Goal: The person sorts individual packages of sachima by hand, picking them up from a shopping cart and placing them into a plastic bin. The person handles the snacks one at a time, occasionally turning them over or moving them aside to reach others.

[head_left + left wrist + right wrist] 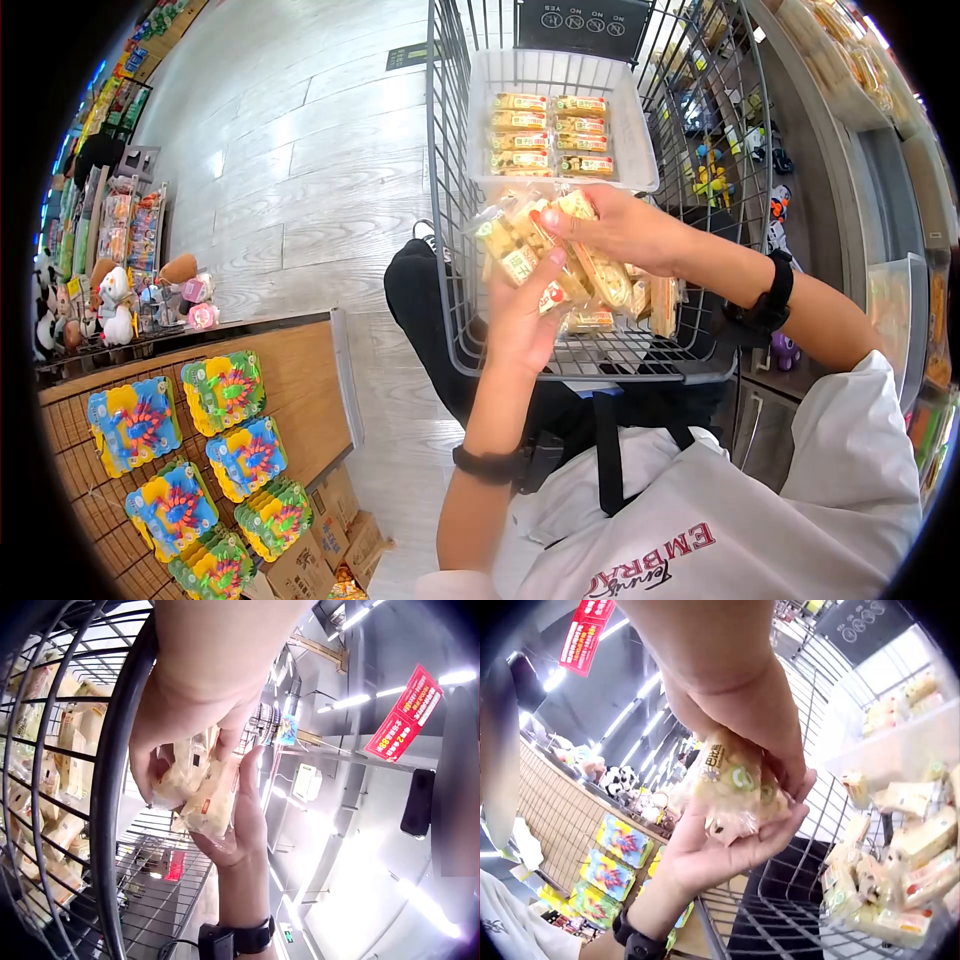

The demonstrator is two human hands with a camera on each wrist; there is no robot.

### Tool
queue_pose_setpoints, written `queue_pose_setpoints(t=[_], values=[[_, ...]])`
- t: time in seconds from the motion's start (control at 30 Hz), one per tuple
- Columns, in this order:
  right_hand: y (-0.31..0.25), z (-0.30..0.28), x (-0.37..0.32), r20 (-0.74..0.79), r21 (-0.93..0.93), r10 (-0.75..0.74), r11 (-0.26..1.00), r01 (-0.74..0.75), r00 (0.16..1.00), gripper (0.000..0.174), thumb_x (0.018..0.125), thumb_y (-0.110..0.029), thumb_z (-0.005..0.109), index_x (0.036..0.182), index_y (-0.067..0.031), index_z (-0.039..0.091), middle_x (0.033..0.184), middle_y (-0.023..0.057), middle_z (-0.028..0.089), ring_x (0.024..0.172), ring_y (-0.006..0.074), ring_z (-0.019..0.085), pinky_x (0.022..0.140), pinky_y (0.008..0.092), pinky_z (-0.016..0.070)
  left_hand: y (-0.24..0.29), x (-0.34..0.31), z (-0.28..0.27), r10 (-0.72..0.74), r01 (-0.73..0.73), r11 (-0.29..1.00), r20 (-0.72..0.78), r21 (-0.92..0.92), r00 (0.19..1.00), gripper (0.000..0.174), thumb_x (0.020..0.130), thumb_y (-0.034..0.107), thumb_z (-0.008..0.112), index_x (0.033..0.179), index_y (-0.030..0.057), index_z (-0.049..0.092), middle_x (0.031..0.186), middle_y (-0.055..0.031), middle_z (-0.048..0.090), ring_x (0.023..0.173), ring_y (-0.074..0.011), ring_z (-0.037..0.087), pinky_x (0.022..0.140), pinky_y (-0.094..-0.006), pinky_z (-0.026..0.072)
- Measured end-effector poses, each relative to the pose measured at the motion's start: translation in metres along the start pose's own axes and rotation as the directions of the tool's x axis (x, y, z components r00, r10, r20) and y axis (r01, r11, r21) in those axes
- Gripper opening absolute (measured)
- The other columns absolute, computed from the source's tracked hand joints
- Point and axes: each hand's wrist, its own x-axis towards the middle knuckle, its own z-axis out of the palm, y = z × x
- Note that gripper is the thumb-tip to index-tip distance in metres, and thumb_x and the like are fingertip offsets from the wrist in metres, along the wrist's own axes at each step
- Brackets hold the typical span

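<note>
Over the cart, my left hand (pixel 522 325) holds several clear-wrapped snack bars (pixel 525 262) from below, with its thumb across the wrappers. My right hand (pixel 640 235) grips the far end of the same bunch, thumb on top. In the right wrist view, the bars (pixel 731 784) lie stacked between both hands, with the left palm (pixel 712 862) underneath. Beyond the hands stands a white plastic bin (pixel 650 165) with wrapped bars in two neat columns (pixel 520 120). More loose bars (pixel 885 889) lie jumbled in the cart beside the bin.
The grey wire cart (pixel 455 340) surrounds the bin and loose bars. Shelves with packaged food (pixel 840 60) line the right side. On the left, a wire rack (pixel 75 440) carries blue and green toy cards (pixel 140 425). Cardboard boxes (pixel 300 570) stand on the floor below.
</note>
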Motion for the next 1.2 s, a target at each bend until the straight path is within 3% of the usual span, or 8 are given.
queue_pose_setpoints(t=[0.07, 0.2, 0.27, 0.4, 0.47, 0.7, 1.0, 1.2], values=[[-0.013, -0.004, -0.004, 0.013, -0.457, -0.253, 0.859, 0.231, 0.967, 0.052, 0.095, -0.035, 0.063, 0.130, 0.0003, 0.048, 0.107, 0.0079, 0.064, 0.097, 0.0123, 0.057, 0.085, 0.0291, 0.0480, 0.002, 0.001, 0.002, -0.013, 0.009, 0.998, -0.060, -0.062, 0.998, 0.048, 0.087, 0.014, 0.068, 0.131, 0.0144, 0.049, 0.124, -0.0055, 0.056, 0.116, -0.0246, 0.055, 0.093, -0.0535, 0.0469], [-0.015, -0.025, 0.000, -0.013, -0.505, -0.342, 0.814, 0.289, 0.940, 0.049, 0.096, -0.039, 0.060, 0.125, -0.0001, 0.052, 0.100, 0.0070, 0.065, 0.092, 0.0111, 0.058, 0.081, 0.0290, 0.0480, -0.006, 0.007, -0.010, 0.037, -0.043, 0.995, -0.070, -0.089, 0.997, 0.047, 0.086, 0.011, 0.066, 0.130, 0.0104, 0.049, 0.119, -0.0073, 0.059, 0.111, -0.0247, 0.058, 0.092, -0.0523, 0.0486], [-0.028, -0.021, -0.006, -0.129, -0.325, -0.037, 0.946, -0.007, 0.991, 0.049, 0.098, -0.042, 0.054, 0.124, 0.0000, 0.052, 0.105, 0.0077, 0.064, 0.092, 0.0118, 0.057, 0.081, 0.0294, 0.0472, -0.008, 0.006, -0.010, 0.062, -0.069, 0.996, -0.105, -0.063, 0.992, 0.046, 0.086, 0.011, 0.066, 0.129, 0.0062, 0.049, 0.117, -0.0082, 0.061, 0.108, -0.0246, 0.061, 0.092, -0.0491, 0.0496], [-0.004, -0.032, 0.001, 0.060, 0.393, 0.115, 0.911, -0.129, 0.992, 0.050, 0.101, -0.041, 0.047, 0.128, 0.0009, 0.049, 0.121, 0.0095, 0.059, 0.109, 0.0147, 0.057, 0.094, 0.0327, 0.0476, -0.005, 0.004, -0.006, 0.022, -0.031, 0.995, -0.089, -0.095, 0.996, 0.046, 0.085, 0.010, 0.066, 0.127, 0.0052, 0.050, 0.116, -0.0081, 0.061, 0.107, -0.0236, 0.061, 0.092, -0.0447, 0.0500], [0.005, -0.039, 0.001, 0.030, 0.385, 0.091, 0.918, -0.096, 0.995, 0.047, 0.096, -0.041, 0.055, 0.119, -0.0002, 0.057, 0.115, 0.0099, 0.059, 0.104, 0.0166, 0.056, 0.092, 0.0334, 0.0462, -0.005, 0.004, -0.006, -0.001, -0.008, 0.995, -0.090, -0.103, 0.996, 0.045, 0.085, 0.011, 0.067, 0.127, 0.0050, 0.051, 0.116, -0.0082, 0.062, 0.106, -0.0232, 0.062, 0.091, -0.0446, 0.0502], [0.005, -0.052, 0.000, 0.045, -0.207, 0.007, 0.978, 0.002, 0.999, 0.060, 0.076, 0.000, 0.075, 0.131, -0.0002, 0.051, 0.119, 0.0086, 0.060, 0.103, 0.0149, 0.061, 0.091, 0.0295, 0.0482, -0.005, 0.002, -0.007, -0.027, 0.017, 0.996, -0.118, -0.091, 0.993, 0.046, 0.088, 0.009, 0.063, 0.131, 0.0044, 0.048, 0.119, -0.0083, 0.060, 0.108, -0.0234, 0.061, 0.092, -0.0446, 0.0500], [-0.012, -0.127, 0.043, -0.356, -0.633, -0.328, 0.773, 0.033, 0.875, 0.048, 0.077, -0.014, 0.075, 0.120, -0.0057, 0.056, 0.084, 0.0037, 0.067, 0.077, 0.0093, 0.062, 0.066, 0.0253, 0.0481, -0.004, -0.003, -0.003, -0.072, 0.055, 0.993, -0.162, -0.108, 0.984, 0.044, 0.087, 0.007, 0.062, 0.129, 0.0039, 0.049, 0.118, -0.0082, 0.060, 0.106, -0.0218, 0.062, 0.087, -0.0410, 0.0521], [-0.071, -0.172, 0.054, -0.406, -0.572, -0.190, 0.815, -0.087, 0.894, 0.034, 0.085, -0.012, 0.067, 0.119, -0.0110, 0.062, 0.091, 0.0043, 0.066, 0.070, 0.0061, 0.065, 0.058, 0.0183, 0.0529, -0.012, 0.000, -0.013, -0.150, 0.102, 0.973, -0.230, -0.208, 0.962, 0.057, 0.083, -0.004, 0.065, 0.134, 0.0043, 0.041, 0.122, -0.0112, 0.056, 0.110, -0.0219, 0.059, 0.091, -0.0374, 0.0528]])
